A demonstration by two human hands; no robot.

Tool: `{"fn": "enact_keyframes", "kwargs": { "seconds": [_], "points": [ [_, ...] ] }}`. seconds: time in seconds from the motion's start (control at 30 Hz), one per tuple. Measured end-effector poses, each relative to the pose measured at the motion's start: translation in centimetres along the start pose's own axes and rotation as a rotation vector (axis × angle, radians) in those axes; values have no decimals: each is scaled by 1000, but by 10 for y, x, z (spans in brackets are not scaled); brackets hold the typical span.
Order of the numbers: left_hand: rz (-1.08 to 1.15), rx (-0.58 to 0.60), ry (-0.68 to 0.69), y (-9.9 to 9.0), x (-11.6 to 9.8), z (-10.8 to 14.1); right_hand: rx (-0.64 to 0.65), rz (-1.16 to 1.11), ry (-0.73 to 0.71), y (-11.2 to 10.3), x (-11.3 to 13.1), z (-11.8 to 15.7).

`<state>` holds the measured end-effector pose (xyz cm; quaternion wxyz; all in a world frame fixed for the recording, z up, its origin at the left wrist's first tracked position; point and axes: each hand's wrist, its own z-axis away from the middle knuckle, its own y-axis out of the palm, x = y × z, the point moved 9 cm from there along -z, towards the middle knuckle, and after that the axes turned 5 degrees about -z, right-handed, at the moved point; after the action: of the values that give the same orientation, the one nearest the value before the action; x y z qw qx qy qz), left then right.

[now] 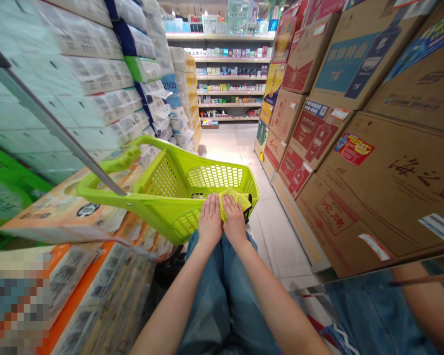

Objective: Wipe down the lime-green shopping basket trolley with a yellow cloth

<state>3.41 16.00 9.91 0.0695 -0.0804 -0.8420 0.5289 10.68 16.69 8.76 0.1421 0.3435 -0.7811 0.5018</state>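
A lime-green plastic shopping basket (163,212) with perforated walls and a long grey metal handle (59,103) stands tilted in front of my knees. My left hand (210,222) rests on its near rim, fingers stretched out and side by side, just left of a yellow cloth (240,198). The cloth is draped over the rim near the basket's right end. Bent fingers of my right hand (234,219) press on this cloth and hold it against the rim. The basket's visible floor has openings in it.
Stacked tissue packs (92,74) line the left side, with orange-edged packs (81,291) close by. Cardboard cartons (385,182) are piled on the right. A tiled aisle (277,236) leads to shelves of small goods (229,59). At lower right is a reflective surface (377,315).
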Motion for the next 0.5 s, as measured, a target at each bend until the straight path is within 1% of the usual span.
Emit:
{"fn": "enact_keyframes", "kwargs": {
  "seconds": [0.07, 0.17, 0.3, 0.37, 0.43, 0.5],
  "points": [
    [12, 0, 10, 0, -1, 0, 10, 1, -50, -6, -7, 3],
    [25, -5, 22, 0, -2, 0, -10, 6, -59, -21, -33, 9],
    [34, -23, 18, -1, -2, 1, -115, -18, 28, -46, -81, 16],
    [38, -30, 19, -2, -2, 1, -170, -44, 81, -56, -101, 19],
    [39, -32, 22, -2, -2, 0, -202, -65, 143, -61, -113, 19],
    [38, -36, 24, -1, -2, 0, -218, -57, 214, -60, -112, 16]
  ]
}}
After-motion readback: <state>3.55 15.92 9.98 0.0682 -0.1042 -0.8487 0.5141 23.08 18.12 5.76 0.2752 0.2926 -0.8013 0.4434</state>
